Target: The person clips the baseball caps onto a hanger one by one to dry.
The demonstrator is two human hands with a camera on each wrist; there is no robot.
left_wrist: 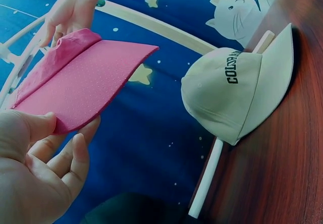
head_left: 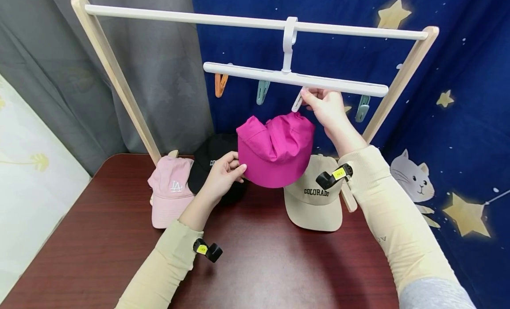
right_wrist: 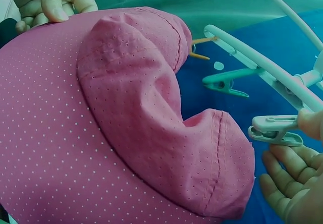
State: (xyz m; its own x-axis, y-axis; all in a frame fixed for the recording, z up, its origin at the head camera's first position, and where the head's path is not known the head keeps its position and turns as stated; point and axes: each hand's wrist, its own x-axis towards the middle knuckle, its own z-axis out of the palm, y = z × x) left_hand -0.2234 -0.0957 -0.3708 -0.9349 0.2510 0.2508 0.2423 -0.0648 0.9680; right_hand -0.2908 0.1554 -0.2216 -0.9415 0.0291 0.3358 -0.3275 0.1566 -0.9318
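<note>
A magenta cap [head_left: 275, 149] is held up in front of the rack, its brim toward the person and its crown slumped. My left hand [head_left: 225, 174] pinches the brim's left edge between thumb and fingers. My right hand [head_left: 326, 107] pinches a white clothespin [right_wrist: 275, 128] that hangs from the white hanger [head_left: 295, 78]. In the right wrist view this clothespin's tip is close by the cap's crown, with the cap outside its jaws. An orange clothespin [head_left: 220, 85], a teal clothespin [head_left: 262, 92] and a grey-green clothespin [head_left: 362, 108] also hang from the bar.
The hanger hooks over the rack's white rail [head_left: 183, 17], between wooden posts [head_left: 119, 79]. On the dark red table [head_left: 247, 264] sit a pink cap [head_left: 171, 189], a black cap [head_left: 211, 156] and a beige COLORADO cap [head_left: 314, 207]. Curtains [head_left: 450, 136] hang behind.
</note>
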